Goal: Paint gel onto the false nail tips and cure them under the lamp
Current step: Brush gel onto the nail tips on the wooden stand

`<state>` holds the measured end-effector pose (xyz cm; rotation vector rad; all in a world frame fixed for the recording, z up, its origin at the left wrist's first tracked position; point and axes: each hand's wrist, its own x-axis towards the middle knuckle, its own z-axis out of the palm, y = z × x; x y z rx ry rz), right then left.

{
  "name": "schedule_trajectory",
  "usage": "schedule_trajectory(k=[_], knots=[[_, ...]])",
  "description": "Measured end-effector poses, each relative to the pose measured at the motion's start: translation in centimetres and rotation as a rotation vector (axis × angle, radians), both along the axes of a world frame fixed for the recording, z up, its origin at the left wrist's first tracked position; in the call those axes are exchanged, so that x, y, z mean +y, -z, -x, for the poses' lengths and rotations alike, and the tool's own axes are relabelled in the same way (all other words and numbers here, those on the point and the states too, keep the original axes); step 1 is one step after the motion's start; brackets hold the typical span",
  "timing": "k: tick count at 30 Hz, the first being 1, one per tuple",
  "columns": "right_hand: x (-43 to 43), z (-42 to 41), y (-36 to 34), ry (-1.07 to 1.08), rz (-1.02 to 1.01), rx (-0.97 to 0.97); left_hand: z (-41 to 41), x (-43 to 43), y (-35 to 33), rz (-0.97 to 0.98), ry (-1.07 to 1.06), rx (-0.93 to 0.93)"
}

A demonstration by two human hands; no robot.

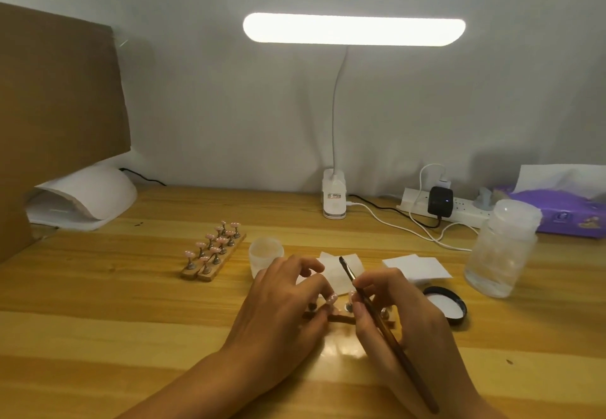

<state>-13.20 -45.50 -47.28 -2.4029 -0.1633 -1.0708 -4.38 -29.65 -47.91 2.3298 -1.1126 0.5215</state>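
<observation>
Head camera looks down at a wooden table (131, 320); closest, the right hand (393, 310) grips a brown brush (406, 364), fingers curled round its stick; the dark hairy end points up and away, over a white wipe (347, 274). Just beside it, the left hand (288, 297) has bent fingers that pinch the left end of a thin wooden strip (342, 319); small metal stands sit on the strip, and two shiny pale pink nail tips (332, 299) show between the hands; more of the strip is hidden by the fingers. To the right lies a black lid (455, 315), white inside; past it are more white squares (416, 267) and a see-through bottle (501, 248). A little cloudy jar (265, 253) stands just behind the left hand. Further left, a second wooden holder (211, 259) carries ten pink tips in two rows, each on its own little stand. At the back left, the white curing lamp (91, 195) sits partly under brown cardboard (59, 107); at the back wall a desk lamp (354, 29) glows bright, beside a power strip (465, 210) and a purple tissue box (564, 215).
</observation>
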Motion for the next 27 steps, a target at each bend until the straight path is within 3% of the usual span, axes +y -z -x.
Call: schedule_trajectory(k=[9, 11, 15, 19, 22, 27], knots=[[0.6, 0.7, -0.3, -0.047, -0.081, 0.032, 0.3, -0.2, -0.2, 0.002, 0.004, -0.073], [0.8, 1.1, -0.4, -0.079, -0.189, 0.074, 0.4, -0.1, -0.2, 0.03, 0.02, -0.057], [1.0, 1.7, -1.0, -0.213, -0.623, 0.278, 0.2, 0.0, -0.2, 0.079, 0.05, 0.014], [0.4, 1.3, -1.1, -0.289, -0.993, 0.361, -0.2, 0.1, -0.2, 0.168, 0.063, 0.118], [-0.2, 1.0, -0.8, -0.252, -1.106, 0.386, -0.3, 0.2, -0.2, 0.198, 0.083, 0.165], [-0.2, 0.8, -0.6, -0.266, -1.11, 0.367, -0.2, 0.2, -0.3, 0.204, 0.097, 0.171]])
